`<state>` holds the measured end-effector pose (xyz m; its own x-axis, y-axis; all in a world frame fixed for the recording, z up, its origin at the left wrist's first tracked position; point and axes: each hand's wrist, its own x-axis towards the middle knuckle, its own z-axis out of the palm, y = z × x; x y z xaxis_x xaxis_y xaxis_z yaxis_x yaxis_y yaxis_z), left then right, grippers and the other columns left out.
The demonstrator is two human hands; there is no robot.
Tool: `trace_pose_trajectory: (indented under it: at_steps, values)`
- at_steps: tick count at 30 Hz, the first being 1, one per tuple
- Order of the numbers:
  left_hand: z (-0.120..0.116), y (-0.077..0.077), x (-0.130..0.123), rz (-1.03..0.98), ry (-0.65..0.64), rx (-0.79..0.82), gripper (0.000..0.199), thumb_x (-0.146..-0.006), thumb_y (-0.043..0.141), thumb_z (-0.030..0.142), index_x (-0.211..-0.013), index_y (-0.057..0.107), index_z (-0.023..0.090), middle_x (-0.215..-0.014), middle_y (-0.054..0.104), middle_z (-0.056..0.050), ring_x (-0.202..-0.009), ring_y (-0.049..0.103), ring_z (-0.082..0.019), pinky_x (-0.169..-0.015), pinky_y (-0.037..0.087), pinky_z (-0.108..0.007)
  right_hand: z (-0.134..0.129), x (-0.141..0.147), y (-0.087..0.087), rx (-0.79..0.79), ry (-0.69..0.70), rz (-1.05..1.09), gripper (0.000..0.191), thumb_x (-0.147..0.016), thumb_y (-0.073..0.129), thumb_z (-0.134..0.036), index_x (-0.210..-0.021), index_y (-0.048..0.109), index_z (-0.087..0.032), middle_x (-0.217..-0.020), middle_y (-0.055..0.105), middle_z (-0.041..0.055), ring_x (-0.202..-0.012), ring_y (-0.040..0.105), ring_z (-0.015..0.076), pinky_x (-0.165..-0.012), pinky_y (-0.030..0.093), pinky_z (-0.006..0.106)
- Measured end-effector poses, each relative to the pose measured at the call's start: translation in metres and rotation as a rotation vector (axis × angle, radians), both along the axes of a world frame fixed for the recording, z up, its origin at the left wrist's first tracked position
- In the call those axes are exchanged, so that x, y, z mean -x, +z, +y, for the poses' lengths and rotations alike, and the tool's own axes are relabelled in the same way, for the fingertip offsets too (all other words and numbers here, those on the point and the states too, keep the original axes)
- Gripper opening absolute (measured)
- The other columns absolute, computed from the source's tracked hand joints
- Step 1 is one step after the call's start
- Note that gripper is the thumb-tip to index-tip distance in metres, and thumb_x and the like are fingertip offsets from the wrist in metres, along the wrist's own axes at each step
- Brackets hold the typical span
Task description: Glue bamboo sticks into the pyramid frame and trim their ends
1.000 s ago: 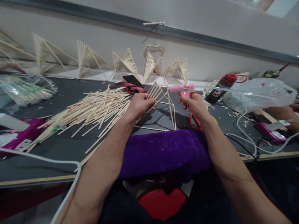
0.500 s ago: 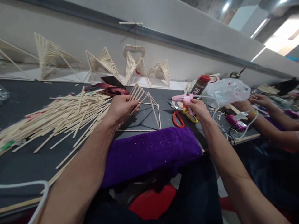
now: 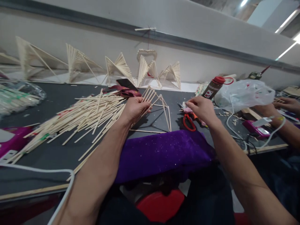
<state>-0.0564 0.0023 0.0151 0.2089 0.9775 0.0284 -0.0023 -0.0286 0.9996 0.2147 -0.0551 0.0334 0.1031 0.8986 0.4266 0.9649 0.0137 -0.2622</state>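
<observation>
My left hand (image 3: 138, 109) is closed around a fanned row of thin wooden sticks (image 3: 149, 92). These sticks join a small stick frame (image 3: 169, 117) that rests on the dark tabletop, its triangular sides rising at the right. To the right, my right hand (image 3: 202, 107) is palm down with curled fingers, over a pink glue gun (image 3: 187, 110). The gun lies low beside scissors with red handles (image 3: 189, 122), nozzle pointing left. What the right fingertips pinch, if anything, is hidden. A purple cloth (image 3: 161, 154) lies along the near edge, just before the frame.
Loose sticks (image 3: 91, 109) are heaped at the left, beside a bagged bundle (image 3: 21, 93). Several finished twisted stick models (image 3: 119, 68) line the wall. A bottle (image 3: 213, 87), a plastic bag (image 3: 246, 93) and a white cord (image 3: 231, 125) lie right, near another person's hand (image 3: 267, 111).
My right hand has turned palm down and the glue gun has dropped lower, near the scissors. My left hand keeps its hold on the sticks. The view has swung left.
</observation>
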Motion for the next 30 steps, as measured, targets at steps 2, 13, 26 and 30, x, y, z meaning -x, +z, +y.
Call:
trace_pose_trajectory:
  at_steps: [2,13,26,30]
  values:
    - [-0.001,0.001,0.0,0.002,0.0,-0.001,0.01,-0.071,0.066,0.019,-0.066,0.063,0.011,-0.063,0.065,-0.007,-0.051,0.057,-0.01,-0.055,0.048,-0.024,0.018,0.022,0.006,-0.061,0.205,0.209,0.025,-0.08,0.057,-0.035,-0.084,0.073,-0.017,-0.079,0.068,0.0042,-0.071,0.058,0.0149,-0.066,0.039,0.027]
    - [0.008,-0.015,0.004,-0.001,-0.061,-0.064,0.01,-0.072,0.066,0.022,-0.072,0.065,0.012,-0.067,0.066,-0.006,-0.052,0.059,-0.011,-0.055,0.049,-0.025,0.09,0.076,-0.008,0.064,0.522,0.918,0.024,-0.066,0.073,-0.036,-0.08,0.074,-0.017,-0.071,0.067,0.0007,-0.065,0.052,0.0103,-0.065,0.042,0.027]
    - [0.01,-0.018,0.004,0.016,-0.046,-0.073,0.013,-0.074,0.066,0.025,-0.073,0.065,0.013,-0.066,0.066,-0.006,-0.053,0.06,-0.012,-0.052,0.047,-0.025,0.104,0.075,-0.022,0.172,0.678,1.027,0.034,-0.067,0.075,-0.047,-0.091,0.077,-0.023,-0.082,0.072,0.002,-0.078,0.061,0.0147,-0.077,0.047,0.031]
    - [0.008,-0.015,0.003,0.005,-0.039,-0.057,0.01,-0.073,0.066,0.023,-0.072,0.065,0.013,-0.066,0.066,-0.006,-0.052,0.059,-0.011,-0.052,0.047,-0.024,0.107,0.078,-0.026,0.154,0.675,1.06,0.035,-0.064,0.078,-0.049,-0.086,0.077,-0.023,-0.079,0.072,0.0021,-0.077,0.062,0.0152,-0.077,0.049,0.031]
